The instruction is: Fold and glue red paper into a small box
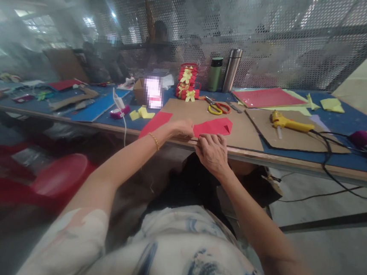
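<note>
We work at the near edge of the cardboard sheet [241,134], both hands on a folded red paper [215,126]. Risk first: the paper sits right at the table edge [265,157], so a push from either hand may, we judge, slide it off toward the lap; a crease pressed while the layers are skewed would set crooked, and the thin sheet could tear at the fold. The glue gun [289,123], right of the cardboard on a second board, trails a black cord [328,156] over the table edge; a snagged elbow could drag it, we think. Scissors [218,107] lie at the far side of the cardboard, well apart from the hands. Left hand [180,130]: curled over the paper's left end, fingers pinching or pressing it; exact grip unclear, blurred. Right hand [213,152]: at the cardboard's near edge, fingertips bent down onto the paper's lower edge, closed on it as far as we can tell. The paper thus lies between the hands, just beyond the right one, touching both. Another red sheet [154,124] lies just left of the cardboard, partly under the left wrist.
</note>
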Demonstrator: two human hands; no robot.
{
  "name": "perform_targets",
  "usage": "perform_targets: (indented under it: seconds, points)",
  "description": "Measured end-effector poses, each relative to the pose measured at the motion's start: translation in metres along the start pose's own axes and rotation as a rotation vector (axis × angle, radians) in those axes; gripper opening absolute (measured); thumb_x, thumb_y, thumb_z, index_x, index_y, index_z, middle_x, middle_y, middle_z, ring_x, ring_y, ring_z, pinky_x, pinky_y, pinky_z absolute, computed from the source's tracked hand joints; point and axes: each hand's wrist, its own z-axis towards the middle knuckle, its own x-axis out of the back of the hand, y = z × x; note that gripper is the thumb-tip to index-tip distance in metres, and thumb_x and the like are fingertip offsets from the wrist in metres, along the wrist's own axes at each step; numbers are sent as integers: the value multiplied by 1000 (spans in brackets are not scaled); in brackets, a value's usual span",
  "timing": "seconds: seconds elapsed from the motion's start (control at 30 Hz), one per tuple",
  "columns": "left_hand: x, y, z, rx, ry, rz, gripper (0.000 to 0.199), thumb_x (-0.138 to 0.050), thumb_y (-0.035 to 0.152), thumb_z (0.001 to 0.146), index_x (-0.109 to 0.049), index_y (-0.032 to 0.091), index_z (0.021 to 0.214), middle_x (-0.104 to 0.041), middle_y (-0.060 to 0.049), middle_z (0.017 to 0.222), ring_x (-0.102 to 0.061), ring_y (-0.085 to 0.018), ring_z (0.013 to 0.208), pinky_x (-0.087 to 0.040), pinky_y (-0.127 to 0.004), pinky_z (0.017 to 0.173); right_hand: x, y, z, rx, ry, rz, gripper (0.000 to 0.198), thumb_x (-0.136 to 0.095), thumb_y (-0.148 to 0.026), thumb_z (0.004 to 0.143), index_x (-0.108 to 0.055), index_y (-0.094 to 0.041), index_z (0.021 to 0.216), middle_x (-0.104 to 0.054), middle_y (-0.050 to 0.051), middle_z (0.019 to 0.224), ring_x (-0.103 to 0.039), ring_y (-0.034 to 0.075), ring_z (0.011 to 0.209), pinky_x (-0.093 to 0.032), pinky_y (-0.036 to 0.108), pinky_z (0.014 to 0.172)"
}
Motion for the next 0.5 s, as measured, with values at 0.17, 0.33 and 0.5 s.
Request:
perform_targets:
  seconds: [0.17,0.33,0.5]
  points:
    - [5,0,-3,3,19,44,20,-64,7,61,-53,18,49,-47,2,47,-42,-13,54,-29,-31,56,-1,1,0,19,18,-4,16,-54,-30,99,-64,-21,108,-72,12,119,-57,29,105,-29,46,106]
    - [9,-7,-3,30,18,66,19,-64,9,60,-54,19,47,-48,1,47,-45,-15,54,-31,-31,56,0,0,0,25,31,-13,15,-54,-29,100,-64,-21,107,-73,11,118,-58,28,105,-29,45,106]
    - [14,-7,0,68,30,78,23,-65,7,58,-52,19,44,-45,2,45,-47,-17,58,-34,-31,58,1,-2,1,-3,-7,4,16,-53,-29,100,-64,-20,108,-72,13,120,-57,28,107,-28,46,107]
